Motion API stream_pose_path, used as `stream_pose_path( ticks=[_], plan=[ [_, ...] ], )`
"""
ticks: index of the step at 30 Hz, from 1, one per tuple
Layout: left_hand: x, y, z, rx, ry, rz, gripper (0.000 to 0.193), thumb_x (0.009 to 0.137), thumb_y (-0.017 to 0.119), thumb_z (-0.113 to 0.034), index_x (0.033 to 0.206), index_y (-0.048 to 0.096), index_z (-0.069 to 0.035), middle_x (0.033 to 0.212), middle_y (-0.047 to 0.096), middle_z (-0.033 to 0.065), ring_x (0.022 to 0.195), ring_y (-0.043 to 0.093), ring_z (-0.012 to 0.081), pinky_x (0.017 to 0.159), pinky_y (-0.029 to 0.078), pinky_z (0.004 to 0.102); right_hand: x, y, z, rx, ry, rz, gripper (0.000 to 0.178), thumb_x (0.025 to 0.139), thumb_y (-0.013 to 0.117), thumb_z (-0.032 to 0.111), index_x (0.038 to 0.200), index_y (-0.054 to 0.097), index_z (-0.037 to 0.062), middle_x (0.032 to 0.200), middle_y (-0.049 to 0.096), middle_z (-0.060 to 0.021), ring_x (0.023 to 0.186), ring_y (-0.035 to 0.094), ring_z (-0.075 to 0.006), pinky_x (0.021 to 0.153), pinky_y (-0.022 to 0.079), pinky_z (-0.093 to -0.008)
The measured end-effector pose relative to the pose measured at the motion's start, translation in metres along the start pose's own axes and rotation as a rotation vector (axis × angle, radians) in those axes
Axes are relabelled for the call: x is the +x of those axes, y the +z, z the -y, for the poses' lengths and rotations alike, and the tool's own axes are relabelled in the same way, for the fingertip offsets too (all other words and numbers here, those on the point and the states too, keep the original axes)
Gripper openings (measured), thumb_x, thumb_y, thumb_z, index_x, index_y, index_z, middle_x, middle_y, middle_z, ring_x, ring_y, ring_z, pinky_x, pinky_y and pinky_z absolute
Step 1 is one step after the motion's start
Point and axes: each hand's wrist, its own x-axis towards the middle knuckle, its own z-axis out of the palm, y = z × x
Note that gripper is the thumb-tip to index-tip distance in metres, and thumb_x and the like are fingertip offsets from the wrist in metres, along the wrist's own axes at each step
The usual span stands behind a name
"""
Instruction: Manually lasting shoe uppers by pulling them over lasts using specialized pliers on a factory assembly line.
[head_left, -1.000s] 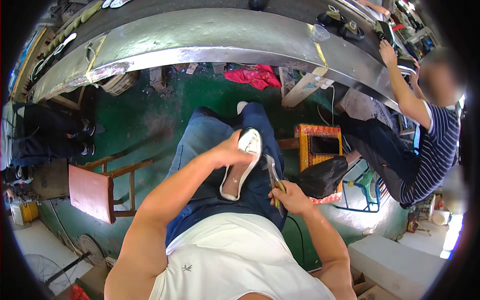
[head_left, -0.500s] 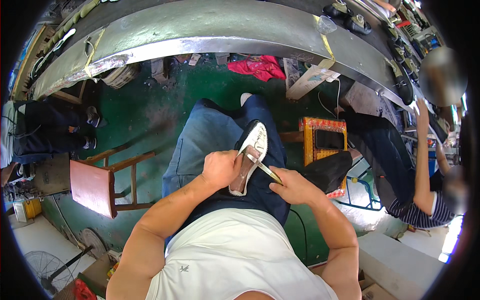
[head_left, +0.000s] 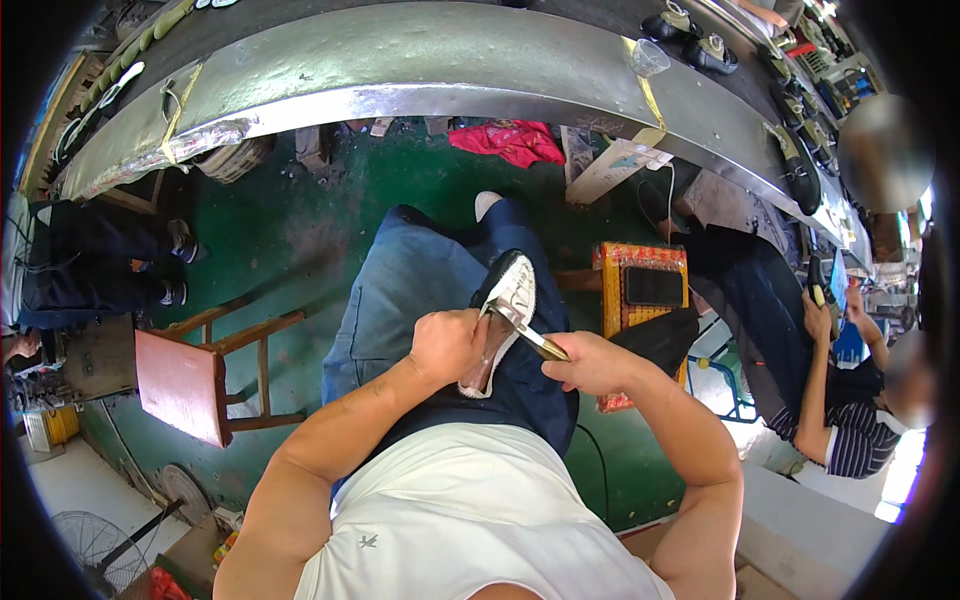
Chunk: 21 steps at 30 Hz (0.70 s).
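Observation:
On my lap rests a shoe [head_left: 516, 282] with its underside facing up. It shows a dark upper, a white gathered edge round the toe and a brown insole. My left hand [head_left: 447, 346] is closed on the side of the shoe, its fingertips partly hidden. In my right hand [head_left: 588, 363] are pincers [head_left: 530, 334] with a silvery head and brass-coloured handles. The pincers' head lies against the shoe's edge just behind the toe; whether the jaws bite the material I cannot tell.
Ahead runs a long metal bench [head_left: 380, 60] with black shoes [head_left: 690, 42] at its right. A wooden stool [head_left: 180, 385] stands left. To my right, a phone [head_left: 653, 286] lies on an orange-yellow stool [head_left: 613, 258]. A co-worker in a striped shirt [head_left: 855, 440] sits at the far right.
My right hand has shifted slightly right and its grip on the pincers has tightened. The shoe sits slightly lower in view. The co-worker's hands have come down from the bench, holding a shoe.

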Motion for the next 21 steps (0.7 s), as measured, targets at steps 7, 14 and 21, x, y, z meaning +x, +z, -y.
stream_pose_path(
  ticks=[7,14,21],
  plan=[
    [0.0,0.002,0.0,0.02,0.067,-0.014,0.026,0.093,0.062,-0.023,0.073,0.062,-0.006,0.068,0.066,0.0145,0.06,0.067,0.0349,0.055,0.054,0.0452,0.007,0.027,-0.027,-0.44,-0.51,-0.559,0.021,0.094,0.064,0.019,0.097,0.059,-0.0006,0.081,0.063,-0.0189,0.079,0.065,-0.0327,0.08,0.055,-0.0413],
    [0.005,-0.011,-0.011,0.077,0.069,0.155,0.027,0.097,0.058,-0.024,0.079,0.062,-0.005,0.073,0.067,0.014,0.068,0.067,0.0375,0.06,0.053,0.0486,0.011,-0.039,0.033,-0.001,0.169,0.146,0.028,0.096,0.062,0.026,0.101,0.067,-0.0009,0.087,0.07,-0.0095,0.078,0.066,-0.0184,0.07,0.056,-0.0405],
    [0.017,0.056,0.041,-1.111,-0.6,0.213,0.051,0.112,0.03,-0.04,0.142,0.049,-0.003,0.13,0.06,0.0112,0.122,0.056,0.0194,0.108,0.042,0.0341,0.026,-0.03,0.062,-0.715,-0.014,0.029,0.042,0.1,0.055,0.028,0.101,0.067,-0.0115,0.099,0.068,-0.0319,0.099,0.067,-0.0445,0.089,0.052,-0.0494]
  ],
)
